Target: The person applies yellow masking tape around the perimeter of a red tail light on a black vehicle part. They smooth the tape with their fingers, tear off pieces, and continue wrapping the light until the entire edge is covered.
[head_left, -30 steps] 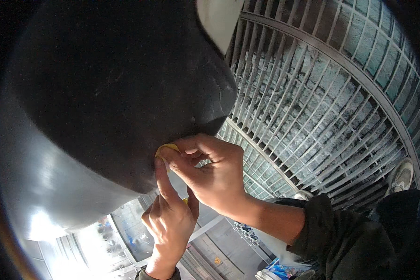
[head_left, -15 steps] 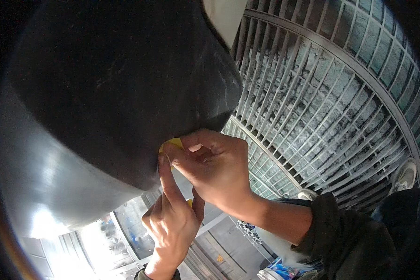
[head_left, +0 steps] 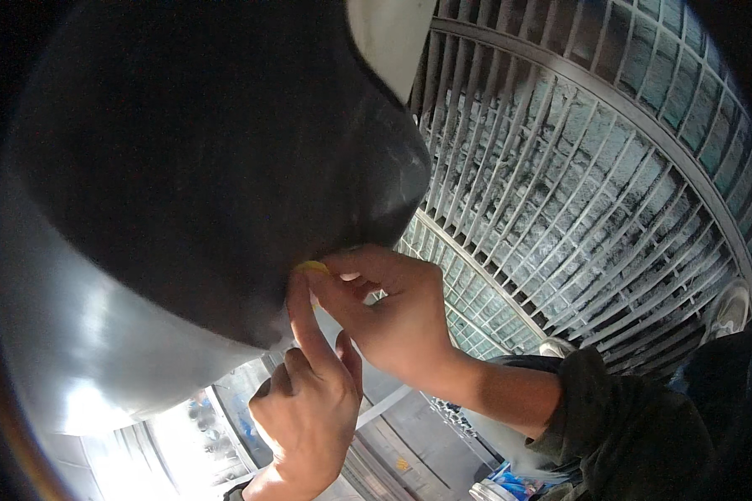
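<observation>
A large dark, smooth curved panel (head_left: 200,167) fills the upper left. At its lower edge, my right hand (head_left: 393,305) pinches a thin yellow strip (head_left: 312,266), which looks like tape, between thumb and fingers. From below, my left hand (head_left: 309,401) reaches up with its index fingertip against the strip and the panel's edge. Its other fingers are curled, and its thumb stands beside the index finger. The part of the strip behind my fingers is hidden.
A slatted metal floor grate (head_left: 551,192) lies below on the right, with a shoe (head_left: 729,309) on it. A shiny silver-grey curved surface (head_left: 134,326) adjoins the dark panel. A blue-and-white item (head_left: 514,483) lies at the bottom, near a round white lid (head_left: 491,491).
Both hands have shifted slightly down along the panel edge. Less of the yellow strip shows at the fingertips, and the yellow bit by my left thumb is out of sight.
</observation>
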A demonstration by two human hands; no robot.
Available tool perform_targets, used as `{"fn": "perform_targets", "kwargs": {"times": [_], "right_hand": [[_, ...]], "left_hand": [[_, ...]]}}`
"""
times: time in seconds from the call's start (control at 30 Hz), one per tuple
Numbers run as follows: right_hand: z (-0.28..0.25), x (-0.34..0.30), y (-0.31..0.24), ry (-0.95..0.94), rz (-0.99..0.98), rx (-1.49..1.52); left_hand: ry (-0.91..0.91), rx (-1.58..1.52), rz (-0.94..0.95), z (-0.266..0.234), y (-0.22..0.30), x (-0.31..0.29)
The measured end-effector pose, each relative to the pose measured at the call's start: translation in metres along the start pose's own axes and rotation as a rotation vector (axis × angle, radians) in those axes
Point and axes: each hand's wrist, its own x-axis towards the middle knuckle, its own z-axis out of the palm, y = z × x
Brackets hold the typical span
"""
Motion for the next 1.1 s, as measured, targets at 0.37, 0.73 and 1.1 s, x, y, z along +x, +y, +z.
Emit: {"fn": "perform_targets", "kwargs": {"times": [0.37, 0.73, 1.1], "right_hand": [[-0.002, -0.009, -0.006, 0.069, 0.012, 0.119], [-0.002, -0.011, 0.0, 0.105, 0.124, 0.222], [0.007, -0.012, 0.004, 0.139, 0.223, 0.307]], "left_hand": [[-0.076, 0.034, 0.025, -0.008, -0.003, 0.001], [-0.115, -0.042, 0.037, -0.006, -0.004, -0.007], [-0.121, 0.002, 0.053, -0.014, -0.004, 0.0]]}}
